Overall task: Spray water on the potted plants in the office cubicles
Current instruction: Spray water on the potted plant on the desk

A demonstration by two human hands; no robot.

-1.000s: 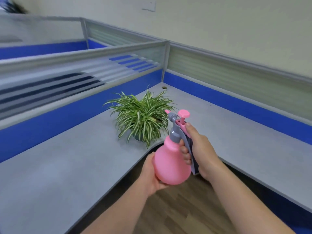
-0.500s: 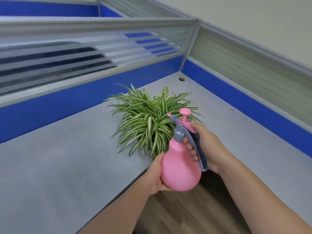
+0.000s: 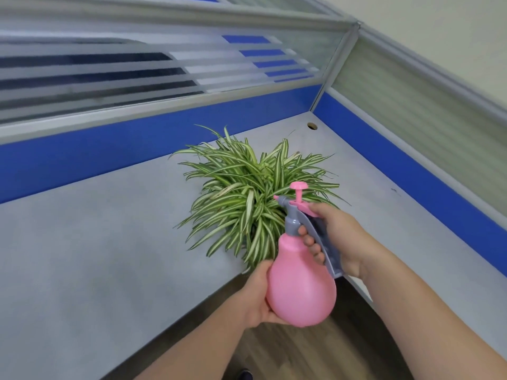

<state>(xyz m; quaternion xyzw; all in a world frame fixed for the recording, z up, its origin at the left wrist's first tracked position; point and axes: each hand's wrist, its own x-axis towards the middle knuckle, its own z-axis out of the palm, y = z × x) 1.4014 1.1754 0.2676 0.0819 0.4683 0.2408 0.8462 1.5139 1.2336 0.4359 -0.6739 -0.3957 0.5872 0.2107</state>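
A spider plant point(image 3: 247, 196) with striped green and white leaves sits on the grey corner desk point(image 3: 109, 256); its pot is hidden under the leaves. I hold a pink spray bottle point(image 3: 300, 283) with a grey head just in front of the plant, nozzle pointing left over the leaves. My right hand point(image 3: 337, 237) grips the grey handle, fingers wrapped round the trigger. My left hand point(image 3: 258, 294) cups the bottle's round belly from the lower left.
Blue and frosted-glass cubicle partitions point(image 3: 164, 138) run behind the desk on the left and right. A round cable hole point(image 3: 312, 126) lies in the desk's far corner. Wooden floor point(image 3: 301, 352) shows below the desk's curved front edge.
I have stepped closer and my view has tilted down, so the plant looks larger and nearer. The bottle stays in both hands, now closer over the plant's leaves.
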